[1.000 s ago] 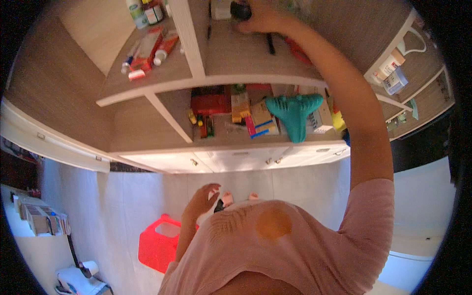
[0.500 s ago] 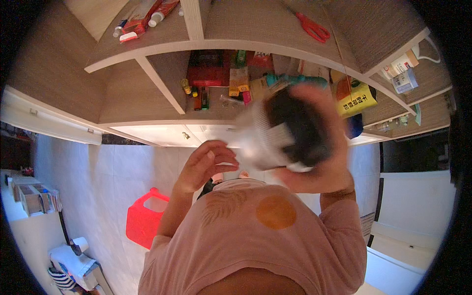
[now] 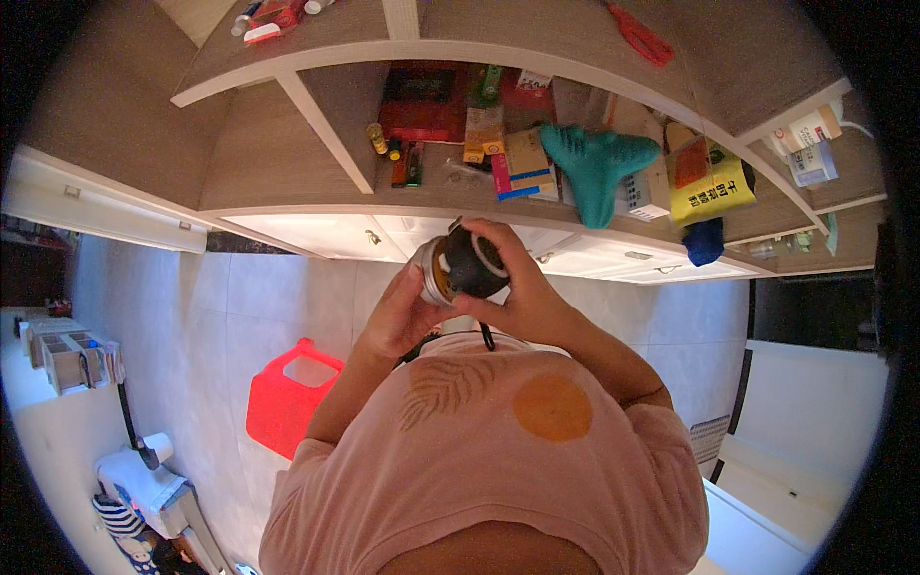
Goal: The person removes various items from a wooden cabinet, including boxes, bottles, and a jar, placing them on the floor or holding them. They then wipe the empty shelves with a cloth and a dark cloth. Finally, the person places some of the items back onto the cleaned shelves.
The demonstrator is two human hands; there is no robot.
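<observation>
A jar [image 3: 471, 268] with a dark body or label and a ridged silver lid [image 3: 436, 275] lies tilted on its side between my hands, in front of my shirt. My left hand [image 3: 395, 309] is closed round the lid end. Around the dark body, my right hand [image 3: 520, 283] wraps with its thumb underneath. Part of the jar is hidden by my fingers.
Ahead, an open shelf holds a teal massager-like object [image 3: 596, 163], a yellow packet [image 3: 714, 195], small boxes [image 3: 522, 171] and a dark red box [image 3: 417, 117]. Red scissors [image 3: 640, 36] lie above. A red plastic jug [image 3: 278, 417] stands on the floor to the left.
The jar has moved down and away from my head, closer to my chest. My left hand, free before, now grips its lid end. The teal object shows fully now.
</observation>
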